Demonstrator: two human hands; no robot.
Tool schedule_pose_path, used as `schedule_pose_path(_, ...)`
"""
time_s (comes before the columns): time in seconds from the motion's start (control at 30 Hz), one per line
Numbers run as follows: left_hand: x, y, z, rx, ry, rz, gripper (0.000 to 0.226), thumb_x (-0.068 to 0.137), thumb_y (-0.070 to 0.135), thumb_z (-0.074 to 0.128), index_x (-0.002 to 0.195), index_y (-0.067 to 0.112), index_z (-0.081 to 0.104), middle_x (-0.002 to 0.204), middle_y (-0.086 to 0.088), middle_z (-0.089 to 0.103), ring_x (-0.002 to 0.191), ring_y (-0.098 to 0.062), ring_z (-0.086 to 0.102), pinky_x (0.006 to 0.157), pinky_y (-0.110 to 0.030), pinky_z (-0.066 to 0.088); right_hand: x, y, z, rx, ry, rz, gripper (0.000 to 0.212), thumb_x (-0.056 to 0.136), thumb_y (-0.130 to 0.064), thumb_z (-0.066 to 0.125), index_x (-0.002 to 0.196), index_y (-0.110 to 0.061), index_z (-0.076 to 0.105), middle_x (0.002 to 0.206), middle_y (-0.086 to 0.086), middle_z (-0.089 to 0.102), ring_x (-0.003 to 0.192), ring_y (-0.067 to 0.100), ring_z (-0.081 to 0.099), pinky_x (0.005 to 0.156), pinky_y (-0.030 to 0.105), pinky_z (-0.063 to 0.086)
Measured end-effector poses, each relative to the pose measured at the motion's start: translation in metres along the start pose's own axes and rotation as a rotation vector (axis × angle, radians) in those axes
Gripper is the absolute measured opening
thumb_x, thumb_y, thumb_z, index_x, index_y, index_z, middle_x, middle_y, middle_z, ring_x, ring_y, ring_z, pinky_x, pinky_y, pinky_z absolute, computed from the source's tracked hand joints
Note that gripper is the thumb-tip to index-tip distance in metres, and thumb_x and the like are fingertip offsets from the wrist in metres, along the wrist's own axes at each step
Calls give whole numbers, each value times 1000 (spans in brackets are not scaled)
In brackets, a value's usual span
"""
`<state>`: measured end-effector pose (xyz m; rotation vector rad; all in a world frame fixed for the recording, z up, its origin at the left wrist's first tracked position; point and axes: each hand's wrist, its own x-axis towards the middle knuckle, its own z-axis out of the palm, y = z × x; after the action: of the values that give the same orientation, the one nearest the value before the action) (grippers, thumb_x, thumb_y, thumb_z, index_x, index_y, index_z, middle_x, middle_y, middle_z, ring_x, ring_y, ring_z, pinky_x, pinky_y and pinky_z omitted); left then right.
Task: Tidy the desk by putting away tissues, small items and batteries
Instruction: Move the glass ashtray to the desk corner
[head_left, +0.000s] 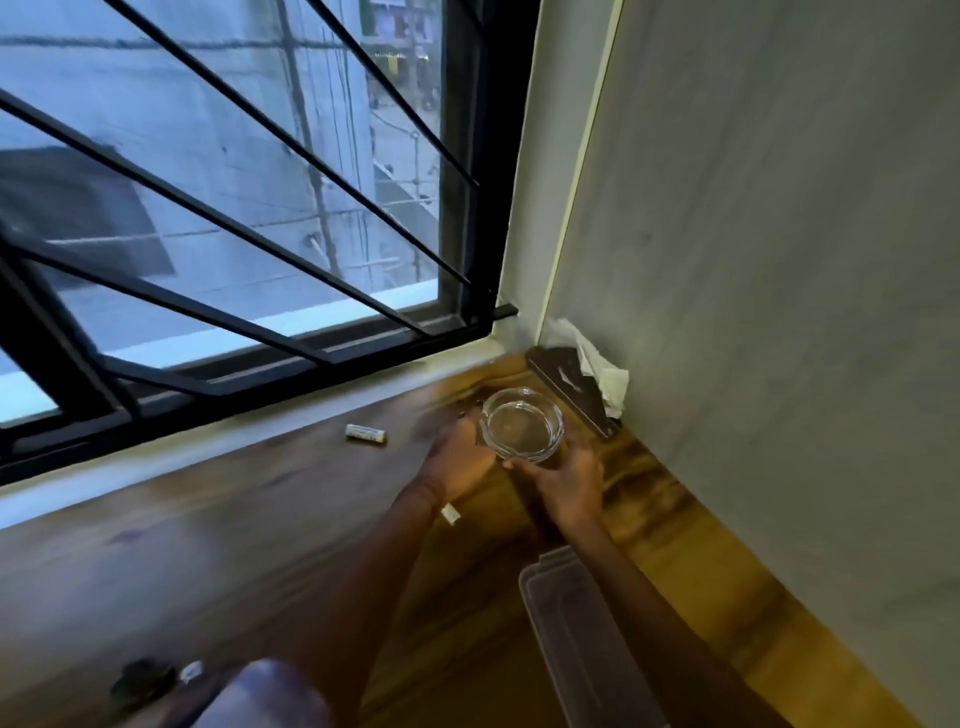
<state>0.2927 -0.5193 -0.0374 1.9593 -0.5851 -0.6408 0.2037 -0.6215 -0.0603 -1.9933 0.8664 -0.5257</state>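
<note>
Head view: right hand (566, 486) grips the dish (522, 423) by its near rim; left hand (457, 457) meets its left side, hold too blurred to tell. Battery (366, 434) lies apart, left; tissue (602, 366) sits cornered. Smooth glass might slip from a loose grip.

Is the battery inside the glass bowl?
No, the battery lies on the desk to the left of the bowl, apart from it.
</note>
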Motion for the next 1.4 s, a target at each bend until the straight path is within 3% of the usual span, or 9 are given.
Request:
schedule_pose_path(0.23, 44, -3, 26, -64, 3, -55, 45, 76, 1, 53, 115, 23, 56, 114, -4, 63, 111, -22, 55, 102, -42, 43, 35, 27, 2, -25, 8, -5, 86, 62, -28, 83, 135, -16, 40, 134, 5, 50, 126, 21, 44, 103, 38, 41)
schedule_pose_path(0.37, 48, 0, 28, -70, 2, -54, 52, 72, -4, 52, 121, 14, 54, 117, -8, 61, 115, -24, 52, 105, -42, 40, 43, 31, 9, -64, 27, 9, 90, 61, -33, 83, 137, -16, 37, 137, 5, 47, 129, 23, 41, 105, 42, 41)
schedule_pose_path(0.6, 56, -3, 35, -54, 21, -81, 53, 74, 1, 46, 125, 14, 51, 119, -12, 61, 113, -27, 54, 104, -48, 41, 46, 36, 9, -97, 24, -12, 90, 67, -31, 80, 141, -15, 33, 145, 6, 39, 134, 22, 33, 107, 33, 32)
schedule_pose_path(0.73, 48, 4, 36, -12, 21, -85, 58, 76, -5, 48, 130, 16, 46, 121, -9, 58, 113, -25, 52, 102, -42, 42, 44, 36, 9, -130, 5, -22, 90, 72, -31, 77, 144, -13, 25, 152, 6, 28, 141, 21, 23, 110, 31, 25)
schedule_pose_path(0.83, 42, 9, 37, 25, 29, -71, 50, 82, -5, 44, 128, 14, 44, 115, -11, 56, 105, -27, 54, 93, -41, 46, 37, 32, 9, -229, -29, -87, 93, 76, -35, 71, 146, -11, 15, 157, 5, 13, 144, 21, 12, 114, 33, 18)
schedule_pose_path(0.97, 25, 15, 34, 73, 58, -52, 38, 86, 0, 42, 123, 7, 45, 125, -24, 50, 117, -38, 47, 102, -52, 40, 24, 24, 6, -354, -62, -241, 82, 86, -37, 59, 147, -11, 11, 157, 8, 8, 145, 21, 5, 119, 36, 11)
schedule_pose_path(1.17, -15, 23, 18, 189, 98, 12, 53, 85, -3, 46, 136, 5, 35, 139, -17, 40, 127, -31, 39, 102, -36, 36, -2, -2, -1, -308, -101, -325, 73, 90, -41, 50, 147, -12, 14, 157, 6, 11, 145, 18, 5, 117, 31, 4)
schedule_pose_path(1.33, -67, 23, 2, 275, 158, 61, 64, 89, 0, 44, 146, 2, 13, 155, -16, 15, 145, -24, 8, 115, -31, 16, -46, -25, -4, -285, -62, -430, 65, 93, -38, 46, 145, -8, 20, 156, 9, 15, 145, 20, 10, 118, 29, 10)
schedule_pose_path(1.4, -95, 20, -7, 266, 192, 77, 66, 89, -2, 43, 146, 3, 12, 156, -15, 14, 145, -23, 5, 116, -30, 13, -69, -34, -3, -259, -69, -448, 64, 94, -35, 46, 146, -7, 20, 156, 9, 14, 145, 19, 8, 119, 29, 11)
